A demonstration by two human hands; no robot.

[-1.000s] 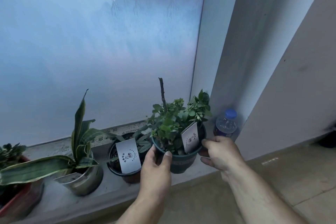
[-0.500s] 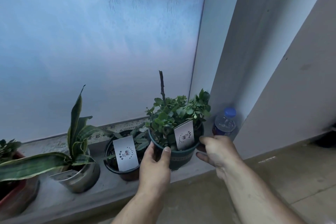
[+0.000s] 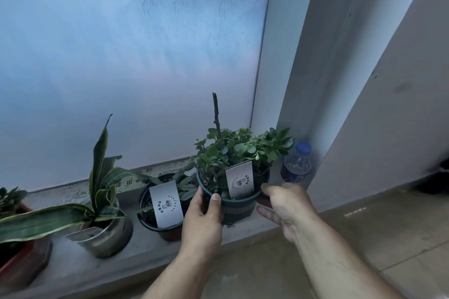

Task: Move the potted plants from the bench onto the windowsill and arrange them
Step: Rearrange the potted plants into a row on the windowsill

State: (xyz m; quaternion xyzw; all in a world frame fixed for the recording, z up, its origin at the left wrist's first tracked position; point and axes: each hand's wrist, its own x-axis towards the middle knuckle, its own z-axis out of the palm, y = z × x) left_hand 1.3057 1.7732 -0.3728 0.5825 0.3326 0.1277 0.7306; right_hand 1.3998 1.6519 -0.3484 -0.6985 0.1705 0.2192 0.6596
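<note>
A dark green pot (image 3: pixel 237 208) with a leafy plant, a bare stem and a white tag stands on the grey windowsill (image 3: pixel 143 250) near its right end. My left hand (image 3: pixel 202 223) grips the pot's left side, thumb on the rim. My right hand (image 3: pixel 284 206) holds the right side, thumb at the rim and fingers curled round the wall. Left of it sit a black pot (image 3: pixel 158 223) with a white tag, a metal pot (image 3: pixel 109 238) with a snake plant, and a red pot (image 3: pixel 21 264) at the frame's left edge.
A water bottle (image 3: pixel 295 165) with a blue cap stands in the sill's right corner, close behind my right hand. Frosted window glass (image 3: pixel 121 55) rises behind the pots. A grey wall (image 3: pixel 388 104) closes the right side, with tiled floor (image 3: pixel 364 238) below.
The green pot has come down and sits on the sill, turned a little so its tag faces me more. Both hands stay on it.
</note>
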